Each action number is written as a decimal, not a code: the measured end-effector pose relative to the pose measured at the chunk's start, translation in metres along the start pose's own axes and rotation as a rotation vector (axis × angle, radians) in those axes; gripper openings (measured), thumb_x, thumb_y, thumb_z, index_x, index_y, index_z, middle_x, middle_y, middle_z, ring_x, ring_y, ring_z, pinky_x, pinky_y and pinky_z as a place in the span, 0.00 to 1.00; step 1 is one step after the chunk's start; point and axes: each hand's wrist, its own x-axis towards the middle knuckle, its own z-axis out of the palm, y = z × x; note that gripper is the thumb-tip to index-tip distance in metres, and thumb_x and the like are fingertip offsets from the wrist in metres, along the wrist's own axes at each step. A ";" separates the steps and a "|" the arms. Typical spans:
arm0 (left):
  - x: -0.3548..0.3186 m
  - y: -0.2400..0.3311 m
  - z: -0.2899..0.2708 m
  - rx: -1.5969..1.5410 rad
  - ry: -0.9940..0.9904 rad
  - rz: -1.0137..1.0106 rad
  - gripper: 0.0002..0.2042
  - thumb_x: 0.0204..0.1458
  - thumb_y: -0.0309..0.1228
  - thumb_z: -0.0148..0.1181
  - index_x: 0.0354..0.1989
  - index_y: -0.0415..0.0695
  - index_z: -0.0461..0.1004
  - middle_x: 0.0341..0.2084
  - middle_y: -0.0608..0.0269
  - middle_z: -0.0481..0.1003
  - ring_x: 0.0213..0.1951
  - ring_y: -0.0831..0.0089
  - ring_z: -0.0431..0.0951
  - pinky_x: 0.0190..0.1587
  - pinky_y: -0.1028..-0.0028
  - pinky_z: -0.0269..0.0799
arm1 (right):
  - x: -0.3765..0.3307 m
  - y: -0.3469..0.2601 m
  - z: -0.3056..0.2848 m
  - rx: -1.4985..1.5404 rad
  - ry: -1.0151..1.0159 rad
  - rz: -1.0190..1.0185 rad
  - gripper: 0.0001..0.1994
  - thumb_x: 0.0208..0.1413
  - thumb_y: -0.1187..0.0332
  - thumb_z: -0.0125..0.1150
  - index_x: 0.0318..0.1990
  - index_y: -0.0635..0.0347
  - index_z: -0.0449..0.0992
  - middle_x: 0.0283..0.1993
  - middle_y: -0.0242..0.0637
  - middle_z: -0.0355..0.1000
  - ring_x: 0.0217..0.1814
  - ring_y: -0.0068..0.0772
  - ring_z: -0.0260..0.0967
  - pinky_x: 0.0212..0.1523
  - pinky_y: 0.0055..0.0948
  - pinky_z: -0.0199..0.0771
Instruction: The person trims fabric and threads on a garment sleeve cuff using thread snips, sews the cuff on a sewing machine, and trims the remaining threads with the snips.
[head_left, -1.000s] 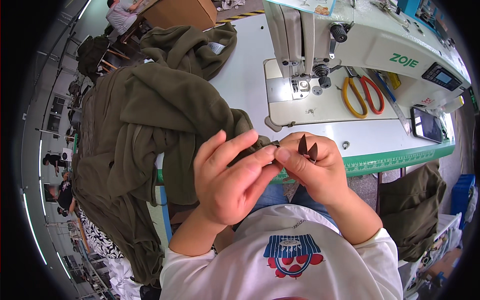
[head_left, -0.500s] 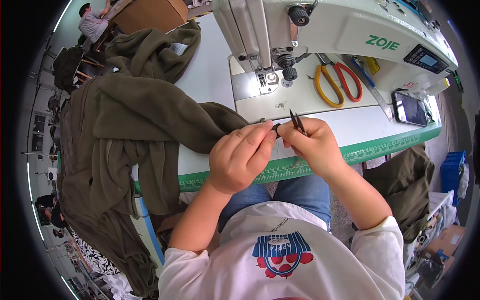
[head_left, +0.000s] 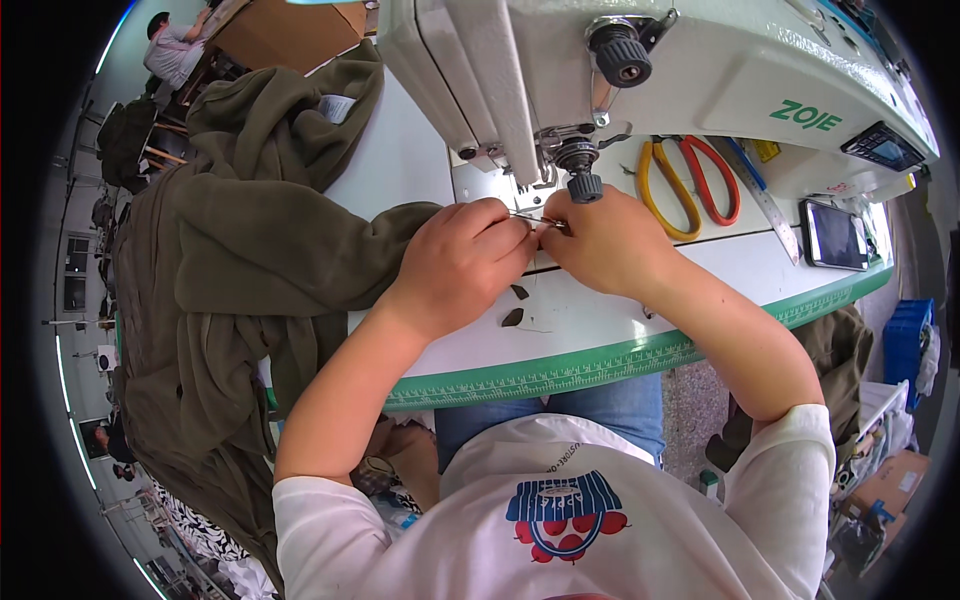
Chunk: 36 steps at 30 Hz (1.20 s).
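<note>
My left hand [head_left: 465, 262] and my right hand [head_left: 603, 240] meet fingertip to fingertip on the white table, just below the presser foot [head_left: 583, 185] of a white sewing machine [head_left: 640, 70]. A thin silvery tool [head_left: 530, 217] shows between the fingertips, pinched in my right hand. The fingers of my left hand are closed where a fold of the olive garment [head_left: 270, 250] runs under them. What lies inside the pinch is hidden. Two small dark fabric scraps [head_left: 514, 316] lie on the table just below my hands.
Scissors with orange and red handles [head_left: 690, 180] and a ruler lie to the right of the machine; a phone [head_left: 835, 235] rests near the table's right edge. The olive garment spills over the table's left side. A person sits far back at upper left [head_left: 170, 45].
Both hands have moved up from the table's front edge to the presser foot, still held together. The view has come closer to the machine.
</note>
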 end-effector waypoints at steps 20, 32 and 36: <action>-0.001 0.004 0.001 -0.074 -0.014 -0.097 0.11 0.40 0.25 0.62 0.35 0.41 0.80 0.38 0.67 0.77 0.38 0.68 0.74 0.39 0.71 0.72 | -0.024 0.052 0.022 -0.341 0.353 -0.727 0.22 0.37 0.75 0.61 0.46 0.55 0.78 0.53 0.23 0.73 0.29 0.28 0.71 0.28 0.28 0.72; 0.000 0.000 0.005 -0.162 0.072 -0.107 0.11 0.35 0.22 0.65 0.32 0.42 0.80 0.35 0.68 0.78 0.35 0.69 0.75 0.36 0.73 0.73 | -0.024 0.050 0.024 -0.346 0.418 -0.729 0.07 0.51 0.68 0.59 0.37 0.55 0.78 0.46 0.25 0.75 0.26 0.23 0.71 0.23 0.28 0.71; -0.001 0.001 0.006 -0.140 0.065 -0.105 0.12 0.35 0.22 0.65 0.32 0.41 0.80 0.35 0.67 0.78 0.35 0.68 0.75 0.36 0.72 0.73 | -0.023 0.050 0.025 -0.309 0.426 -0.732 0.07 0.51 0.69 0.59 0.37 0.56 0.78 0.46 0.25 0.75 0.26 0.23 0.71 0.23 0.28 0.71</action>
